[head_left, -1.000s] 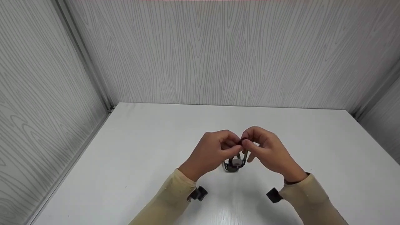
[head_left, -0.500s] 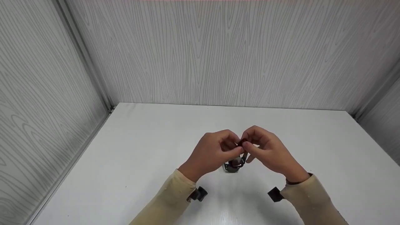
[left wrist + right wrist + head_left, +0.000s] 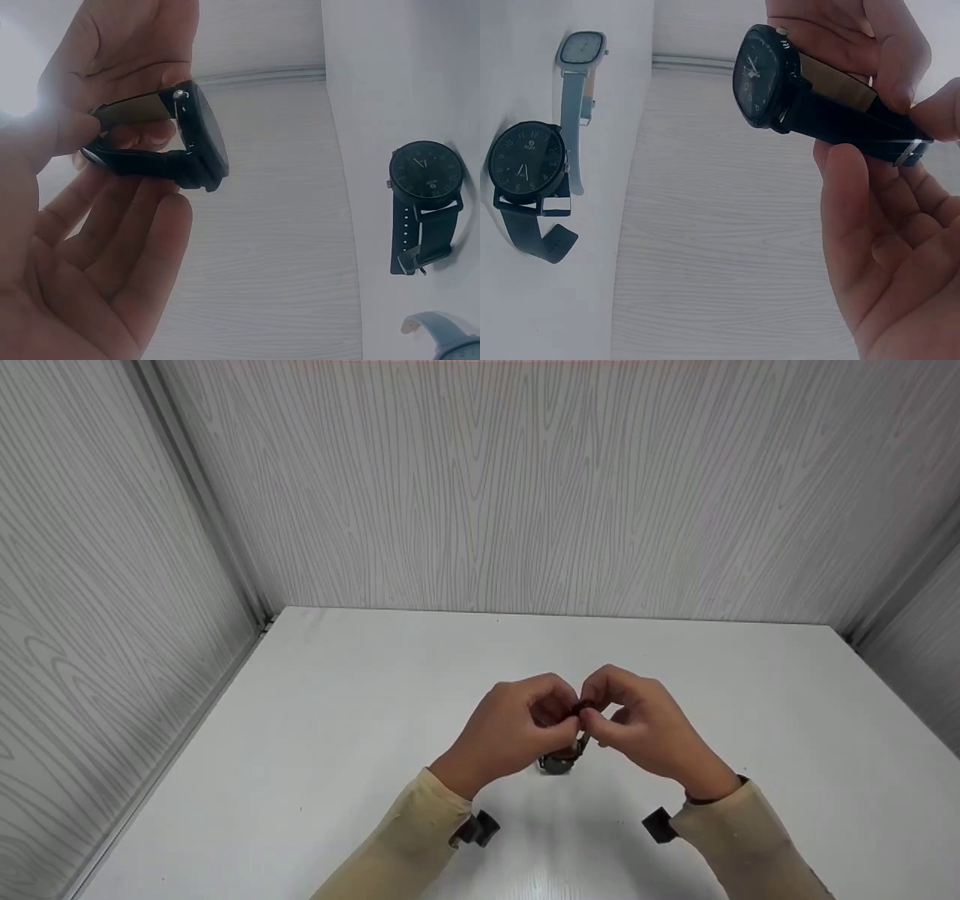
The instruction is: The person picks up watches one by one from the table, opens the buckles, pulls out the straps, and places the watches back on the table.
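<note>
Both hands hold a black wristwatch by its strap. In the right wrist view, its rounded-square dark dial faces outward and its strap is bent into a loop with a tan lining. My left hand pinches one part of the strap between thumb and fingers. My right hand pinches the strap close beside it, the fingertips of both hands nearly touching. Fingers cover the place where the strap ends meet, so I cannot tell if it is fastened. In the head view the held watch is mostly hidden by the fingers.
On the white table lie a round black watch and a light blue square-faced watch. The left wrist view also has a black watch and a light blue one. Wood-patterned panels enclose the table.
The hands stay nearly in place while the fingertips shift on the strap. The held watch's case, visible below the fingers before, is now mostly behind the left thumb.
</note>
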Demonstrator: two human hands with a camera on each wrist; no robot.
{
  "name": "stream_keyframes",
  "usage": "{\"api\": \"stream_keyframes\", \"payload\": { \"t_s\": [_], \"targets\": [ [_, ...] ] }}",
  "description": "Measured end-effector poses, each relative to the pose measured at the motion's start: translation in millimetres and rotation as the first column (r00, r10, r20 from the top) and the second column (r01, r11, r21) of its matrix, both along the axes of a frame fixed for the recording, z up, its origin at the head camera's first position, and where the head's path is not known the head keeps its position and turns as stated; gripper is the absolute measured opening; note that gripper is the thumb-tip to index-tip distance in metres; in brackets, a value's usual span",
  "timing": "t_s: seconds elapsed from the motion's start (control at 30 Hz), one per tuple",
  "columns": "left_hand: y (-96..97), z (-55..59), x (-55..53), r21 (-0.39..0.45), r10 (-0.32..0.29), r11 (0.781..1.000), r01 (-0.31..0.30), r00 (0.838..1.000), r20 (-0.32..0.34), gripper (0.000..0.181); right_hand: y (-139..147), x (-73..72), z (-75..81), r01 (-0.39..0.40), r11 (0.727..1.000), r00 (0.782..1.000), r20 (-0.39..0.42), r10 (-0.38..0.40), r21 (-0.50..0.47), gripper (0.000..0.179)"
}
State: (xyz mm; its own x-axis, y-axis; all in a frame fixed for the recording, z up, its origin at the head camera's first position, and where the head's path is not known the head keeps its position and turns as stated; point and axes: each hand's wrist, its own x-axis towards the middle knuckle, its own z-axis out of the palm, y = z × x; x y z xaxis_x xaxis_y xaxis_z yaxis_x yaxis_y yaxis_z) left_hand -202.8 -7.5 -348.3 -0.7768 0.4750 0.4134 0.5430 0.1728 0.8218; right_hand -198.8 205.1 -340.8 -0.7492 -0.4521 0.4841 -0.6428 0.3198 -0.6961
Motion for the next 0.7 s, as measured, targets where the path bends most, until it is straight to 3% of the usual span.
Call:
{"api": "stream_keyframes", "payload": {
  "t_s": [0.13,0.47,0.6,0.7],
  "targets": [
    [1.0,-0.1,0.6,0.014,0.001,1.0,-0.001,1.0,0.017,0.009,-1.9,-0.2,-1.6,-0.018,0.999,0.999,0.037,0.019,-0.029,0.014],
    [1.6,-0.4,0.3,0.051,-0.028,0.998,0.021,0.989,0.144,0.009,-1.1,-2.6,-4.6,-0.025,0.998,0.994,0.105,0.032,-0.06,0.01],
    [1.1,0.6,0.2,0.044,-0.02,0.999,0.013,0.989,0.143,0.008,-0.7,-2.2,-4.0,-0.044,0.996,0.99,0.131,0.053,-0.077,0.004],
    [-0.8,2.3,0.8,0.001,0.0,1.0,0.0,0.996,0.089,0.007,0.7,-1.9,-2.4,-0.044,0.997,0.991,0.121,0.051,-0.061,0.002]
  ]
}}
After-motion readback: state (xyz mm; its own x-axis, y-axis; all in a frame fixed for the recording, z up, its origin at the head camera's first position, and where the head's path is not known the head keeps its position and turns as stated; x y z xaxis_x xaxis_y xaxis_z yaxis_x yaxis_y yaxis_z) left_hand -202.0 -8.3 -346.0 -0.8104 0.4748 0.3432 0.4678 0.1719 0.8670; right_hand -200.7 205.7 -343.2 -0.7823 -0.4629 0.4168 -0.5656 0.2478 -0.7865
